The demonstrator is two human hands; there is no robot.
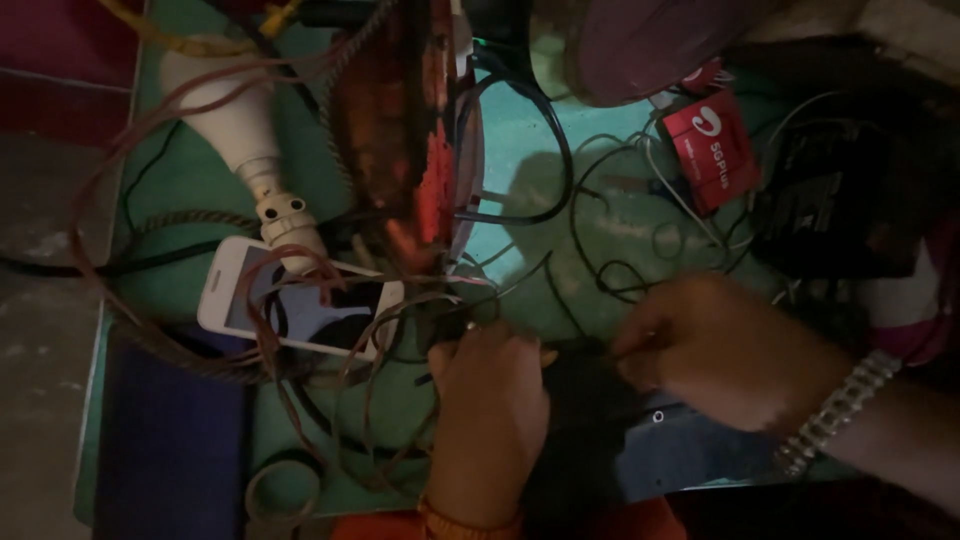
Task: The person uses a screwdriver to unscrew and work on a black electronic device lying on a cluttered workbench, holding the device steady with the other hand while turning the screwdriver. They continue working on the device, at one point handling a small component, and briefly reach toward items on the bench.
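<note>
Single head view, looking steeply down, close over cluttered green table, dim light.

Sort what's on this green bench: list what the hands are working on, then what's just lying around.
In hand:
- left hand and right hand, both on a dark flat object; its kind is too dim to tell
- thin wires tangled beside the left hand

Lying about:
- white phone
- white bulb
- red packet
- black box
- green table

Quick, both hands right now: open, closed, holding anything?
Left hand: curled over the wires; grip cannot be told.
Right hand: fingers pinched together at a dark wire; hold unclear.
</note>
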